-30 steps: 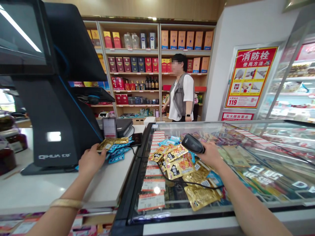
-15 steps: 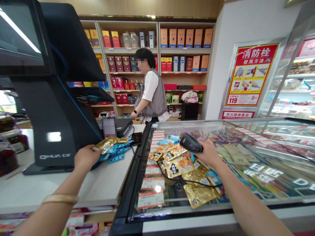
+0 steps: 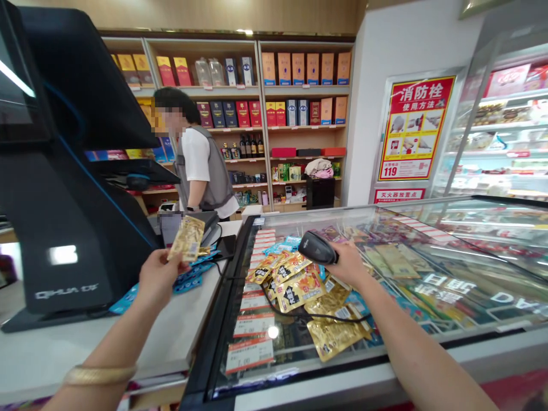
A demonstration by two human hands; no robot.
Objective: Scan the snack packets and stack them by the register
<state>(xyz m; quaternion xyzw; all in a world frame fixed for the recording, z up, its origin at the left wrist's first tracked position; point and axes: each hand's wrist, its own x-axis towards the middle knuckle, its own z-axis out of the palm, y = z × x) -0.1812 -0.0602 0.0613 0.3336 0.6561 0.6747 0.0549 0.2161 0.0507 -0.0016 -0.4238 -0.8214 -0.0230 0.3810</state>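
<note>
My left hand (image 3: 159,277) pinches a gold snack packet (image 3: 187,238) by its lower edge, tilted up above the white counter. Below and behind it lie blue packets (image 3: 188,279), partly hidden by the hand. My right hand (image 3: 349,264) is closed around a black barcode scanner (image 3: 315,248), its head pointing left above a heap of packets. That heap of gold packets (image 3: 302,285), with some blue ones among them, lies on the glass top of a freezer (image 3: 385,337). The scanner's cable (image 3: 295,313) runs over the packets.
A black checkout terminal (image 3: 72,228) stands on the white counter (image 3: 141,348) at left. A black phone (image 3: 226,246) lies by the counter's right edge. A person in a grey vest (image 3: 205,165) stands beyond, before shelves of boxed bottles (image 3: 299,68). Price labels (image 3: 249,355) line the freezer's left side.
My left hand has lifted a gold packet off the pile and turned it upright. The person behind has moved left. My view has shifted slightly right; the scanner remains in my right hand.
</note>
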